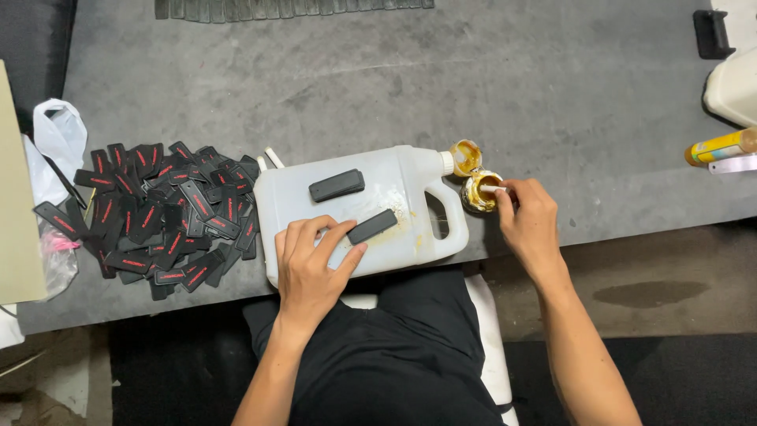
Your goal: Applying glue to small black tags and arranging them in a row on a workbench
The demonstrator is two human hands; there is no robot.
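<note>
A white plastic jug (394, 185) lies on its side on the grey table, used as a work surface. Two flat black oblong pieces rest on it: one (337, 185) at its upper middle, another (372, 226) tilted nearer me. My left hand (311, 264) lies on the jug, its fingertips pressing the end of the nearer black piece. My right hand (528, 217) holds a small white stick (494, 188) dipped into a little round tin of yellow glue (479, 193) beside the jug's neck. The tin's lid (465, 157) sits just behind it.
A large heap of black tags with red marks (158, 213) covers the table at the left, next to a white plastic bag (57, 134). A yellow tube (719, 147) and a white container (733, 87) sit at the far right. The table's front edge (631, 225) runs just below the jug.
</note>
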